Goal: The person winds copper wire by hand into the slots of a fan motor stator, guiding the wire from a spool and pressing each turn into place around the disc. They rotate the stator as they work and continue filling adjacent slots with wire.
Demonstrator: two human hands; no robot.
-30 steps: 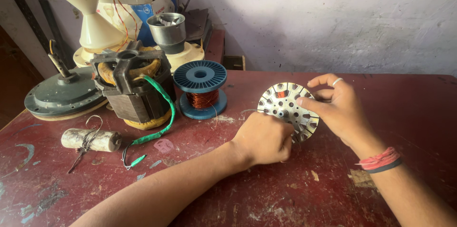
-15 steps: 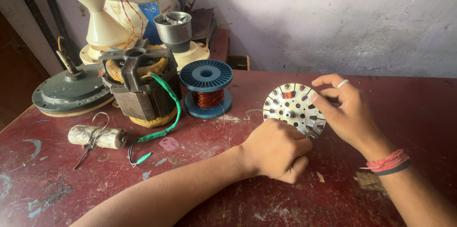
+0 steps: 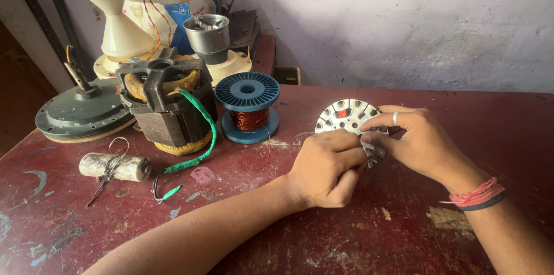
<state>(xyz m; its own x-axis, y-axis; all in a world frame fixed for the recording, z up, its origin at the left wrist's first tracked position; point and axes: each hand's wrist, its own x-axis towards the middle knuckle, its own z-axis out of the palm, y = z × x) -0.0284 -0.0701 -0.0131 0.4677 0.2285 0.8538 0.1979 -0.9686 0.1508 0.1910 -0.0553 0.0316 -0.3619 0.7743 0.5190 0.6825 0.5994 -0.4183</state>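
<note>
The worn dark-red wooden table (image 3: 490, 136) carries a grey-green round motor cover (image 3: 81, 114), a black laminated motor block with a green sleeved lead (image 3: 167, 107) and a blue plastic spool of copper wire (image 3: 248, 107), all well apart from the hands. The round slotted silver metal stator disc (image 3: 346, 118) stands tilted on the table, pinched at its right edge by the right hand (image 3: 421, 142), while the left hand (image 3: 326, 168) is curled closed against its lower edge, fingertips apparently gripping something too small to see. A slip could, in my judgement, nick a finger on the thin laminations, or snap fine wire if pulled hard.
</note>
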